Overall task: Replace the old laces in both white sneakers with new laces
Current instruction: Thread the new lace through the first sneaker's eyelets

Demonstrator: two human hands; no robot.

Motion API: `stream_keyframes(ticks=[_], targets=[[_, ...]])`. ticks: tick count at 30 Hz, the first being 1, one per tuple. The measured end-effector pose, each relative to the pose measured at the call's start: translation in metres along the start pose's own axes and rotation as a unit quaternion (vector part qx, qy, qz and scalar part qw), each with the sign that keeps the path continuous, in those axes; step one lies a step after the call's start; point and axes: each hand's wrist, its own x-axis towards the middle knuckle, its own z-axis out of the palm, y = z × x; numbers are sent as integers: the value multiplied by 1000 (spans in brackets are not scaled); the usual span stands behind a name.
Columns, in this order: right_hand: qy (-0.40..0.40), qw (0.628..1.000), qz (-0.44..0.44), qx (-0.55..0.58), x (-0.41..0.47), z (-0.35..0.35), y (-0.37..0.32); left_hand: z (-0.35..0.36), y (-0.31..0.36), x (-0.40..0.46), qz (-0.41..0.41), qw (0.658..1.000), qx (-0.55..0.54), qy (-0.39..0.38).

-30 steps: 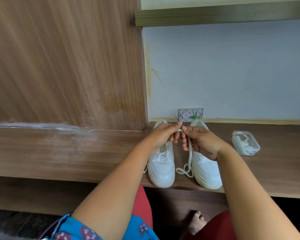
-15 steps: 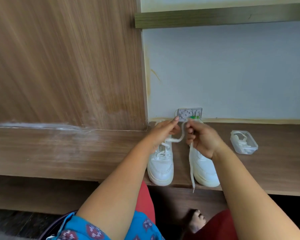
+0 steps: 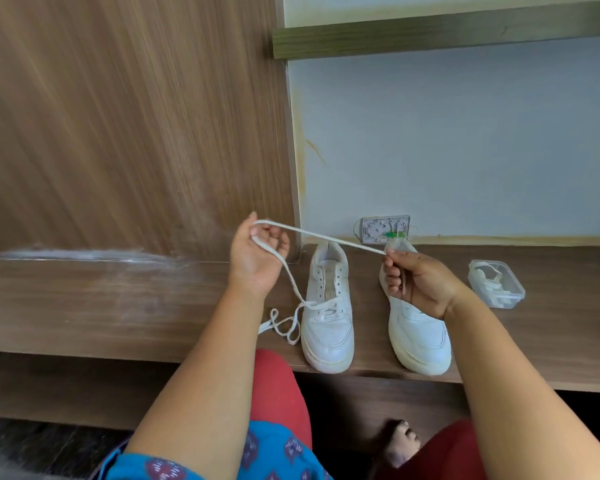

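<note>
Stretching between the two hands, a white lace (image 3: 329, 237) is held taut above the counter (image 3: 118, 306). The left hand (image 3: 257, 258) is curled round one part of it, and from that hand the lace runs down to the lower eyelets of the left sneaker (image 3: 328, 306), just beside the hand. The right hand (image 3: 420, 282) pinches the other end between thumb and fingertips, directly over the right sneaker (image 3: 418, 327), whose middle is covered by that hand.

On the left sneaker the upper eyelets are seen bare, while a few crossings remain near the toe; a loose tail is coiled on the counter below the left hand. Unlacing of this shoe is judged to be partly done. Whether the right sneaker carries any lace cannot be told, since the hand hides its eyelets.

Beyond the right hand, a clear plastic box (image 3: 496, 284) is seen, with what look like folded white laces inside, probably the new pair. If so, no new lace has yet been threaded, and most of the task is judged to be left: the rest of the pulling out, then relacing of both shoes.
</note>
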Motion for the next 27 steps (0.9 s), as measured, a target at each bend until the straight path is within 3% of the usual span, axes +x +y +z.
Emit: stream_keyframes(ticks=[2, 3, 4, 5, 6, 7, 8, 11, 14, 18, 20, 22, 23, 27], targets=[[40, 998, 13, -46, 4, -1, 5, -9, 5, -2, 5, 998, -32, 53], [61, 995, 15, -76, 7, 1, 9, -10, 4, -3, 3, 997, 18, 70], [81, 991, 8, -110, 9, 4, 13, -12, 0, -3, 12, 987, 138, 85], [99, 984, -3, -145, 11, 8, 17, -13, -6, -4, 27, 940, 327, 92], [110, 977, -18, -184, 14, 13, 20, -11, -15, -6, 38, 852, 516, 74], [114, 967, -38, -223, 15, 19, 23, -9, -24, -7, 41, 770, 635, 33], [114, 956, -62, -261, 17, 24, 25, -6, -32, -8, 18, 734, 679, -9], [168, 923, -151, -311, 22, 34, 24, 4, -48, -14, -88, 794, 595, -86], [209, 930, -192, -233, 16, 40, 7, 11, -57, -18, -58, 788, 601, -123], [53, 989, -135, 19, 5, 43, -9, 19, -57, -22, -84, 787, 592, -154], [-35, 987, -108, 116, 1, 45, -12, 19, -59, -18, -53, 729, 667, -145], [-99, 974, -103, 176, -2, 44, -14, 11, -58, -10, 16, 620, 778, -100], [-116, 970, -105, 186, -4, 43, -14, 6, -55, -7, 34, 592, 802, -69], [-77, 983, -110, 124, -8, 47, -13, -6, -42, -4, 44, 570, 819, 51]])
